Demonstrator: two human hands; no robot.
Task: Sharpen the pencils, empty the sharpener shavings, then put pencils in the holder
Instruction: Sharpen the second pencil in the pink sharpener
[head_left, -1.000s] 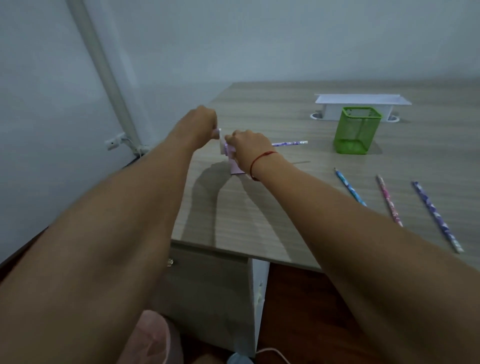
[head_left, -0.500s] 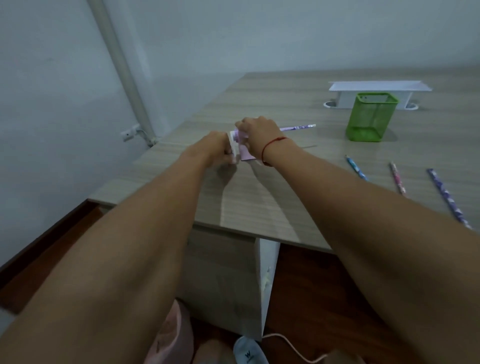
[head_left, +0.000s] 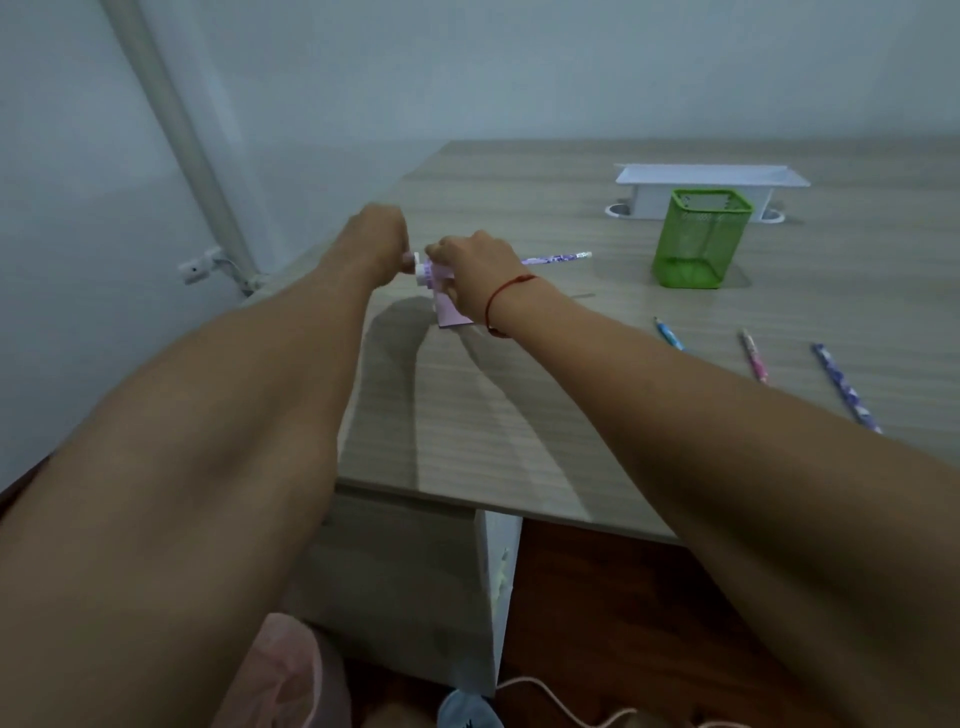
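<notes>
A small pink crank sharpener (head_left: 448, 310) stands on the wooden desk (head_left: 519, 415). My right hand (head_left: 475, 278) presses down on its top and hides most of it. My left hand (head_left: 378, 244) is closed on the white crank at its left side. A purple patterned pencil (head_left: 556, 258) sticks out of the sharpener to the right, lying level. A green mesh holder (head_left: 696, 247) stands upright farther right. Three more pencils lie loose on the desk: a blue one (head_left: 669, 334), a pink one (head_left: 754, 356) and a purple one (head_left: 844, 387).
A white plastic tray (head_left: 711, 184) sits behind the holder over two cable holes. A white pipe (head_left: 176, 135) runs up the wall at left. Below the desk edge are a pink bin (head_left: 285, 675), a white cable (head_left: 561, 706) and a dark wooden floor.
My left hand has gone round at the crank, up, down and up again beside the sharpener. My right hand has stayed on the sharpener. The camera view shifted a little.
</notes>
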